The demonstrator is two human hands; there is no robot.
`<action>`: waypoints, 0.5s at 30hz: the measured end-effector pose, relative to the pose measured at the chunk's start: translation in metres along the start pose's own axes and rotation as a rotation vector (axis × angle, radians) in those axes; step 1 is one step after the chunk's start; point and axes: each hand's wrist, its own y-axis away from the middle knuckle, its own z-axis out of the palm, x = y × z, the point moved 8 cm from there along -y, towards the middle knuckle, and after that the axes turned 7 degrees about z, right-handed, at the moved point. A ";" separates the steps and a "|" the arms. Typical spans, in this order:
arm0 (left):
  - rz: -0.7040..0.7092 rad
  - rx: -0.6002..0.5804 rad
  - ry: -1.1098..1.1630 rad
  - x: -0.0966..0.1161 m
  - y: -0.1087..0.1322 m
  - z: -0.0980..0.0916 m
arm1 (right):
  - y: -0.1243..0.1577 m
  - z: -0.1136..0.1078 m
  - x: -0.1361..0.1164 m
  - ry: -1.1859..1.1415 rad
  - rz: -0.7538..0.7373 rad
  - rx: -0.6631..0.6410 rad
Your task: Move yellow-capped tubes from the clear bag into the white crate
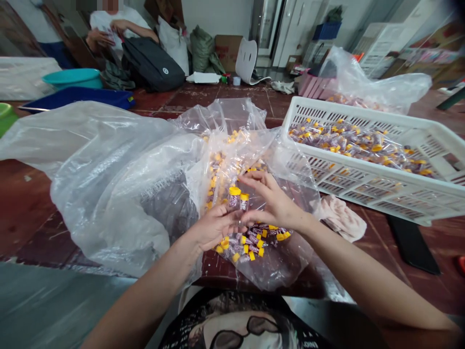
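Note:
Two small clear tubes with yellow caps (234,198) stand upright in my left hand (216,227), its fingers closed around their lower ends. My right hand (274,201) is just to the right of them, thumb and fingers spread apart; its thumb is close to the tubes' lower part, and I cannot tell whether it touches. Below my hands, more yellow-capped tubes (250,245) with purple-and-white print lie loose on clear plastic. Behind the held tubes, a clear plastic bag (254,145) contains many similar tubes, partly hidden by the film and my hands.
A white slotted crate (366,182) with packed yellow-capped tubes stands at the right. A crumpled cloth (343,218) and a black flat object (414,245) lie before it. Large plastic sheeting (109,179) covers the left. Across the table, a person (123,29) handles something near a dark backpack (152,63).

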 end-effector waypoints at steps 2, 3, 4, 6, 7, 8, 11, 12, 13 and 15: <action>0.016 0.039 0.040 -0.001 -0.001 0.002 | 0.004 0.012 -0.008 0.116 -0.076 -0.073; 0.020 0.061 0.061 -0.002 -0.001 0.003 | 0.006 0.019 -0.010 0.155 -0.104 -0.114; 0.019 0.083 0.083 -0.004 -0.001 0.004 | 0.007 0.024 -0.011 0.183 -0.118 -0.142; 0.019 0.130 0.116 -0.006 -0.001 0.004 | 0.008 0.030 -0.010 0.208 -0.116 -0.132; 0.018 0.143 0.123 -0.007 0.000 0.005 | 0.009 0.030 -0.010 0.203 -0.107 -0.105; 0.021 0.145 0.122 -0.007 0.001 0.006 | 0.009 0.029 -0.010 0.189 -0.101 -0.079; 0.041 0.117 0.103 -0.006 0.003 0.011 | 0.012 0.027 -0.015 0.126 -0.085 -0.025; 0.046 0.103 0.097 -0.007 0.004 0.012 | 0.013 0.028 -0.018 0.117 -0.077 -0.021; 0.052 0.088 0.090 -0.007 0.004 0.014 | 0.015 0.030 -0.020 0.115 -0.070 -0.027; 0.068 0.050 0.052 -0.006 0.005 0.016 | 0.017 0.034 -0.026 0.122 -0.075 -0.060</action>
